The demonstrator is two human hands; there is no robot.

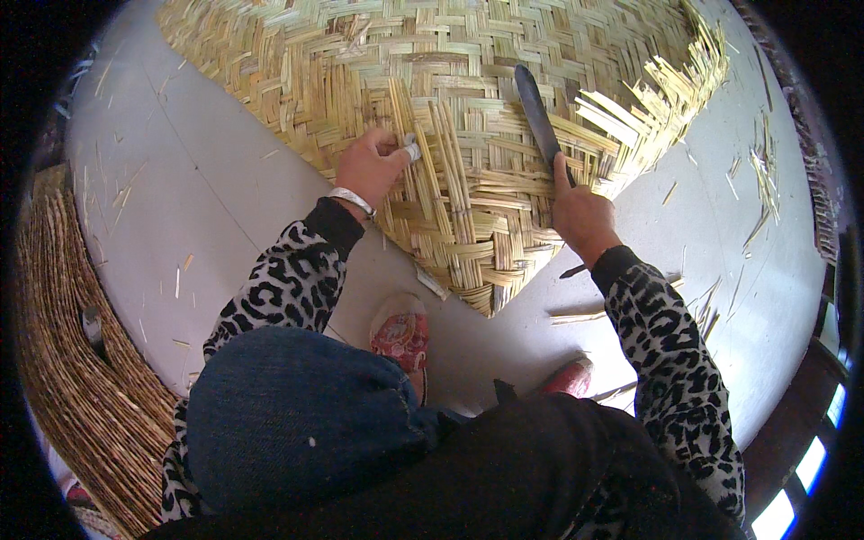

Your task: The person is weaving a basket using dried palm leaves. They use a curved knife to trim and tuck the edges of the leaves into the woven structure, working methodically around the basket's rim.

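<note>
A large woven mat of split cane strips [360,54] spreads before me, one pointed corner toward my feet. My right hand [583,216] is closed round the handle of a knife [537,112]. Its long dark blade lies over the weave and points away from me; the handle's end shows below my fist. At the mat's left edge, my left hand [371,166] is closed, its fingertips against a bundle of raised strips [445,166]. Something white [412,148] wraps one of its fingers. What lies inside those fingers is hidden.
Loose strip ends [666,108] stick out along the mat's right edge. Scraps of cane [763,175] litter the grey floor [171,198]. A brown stack with ridged edges [81,360] stands at left. My red shoes [400,337] are just below the mat's corner.
</note>
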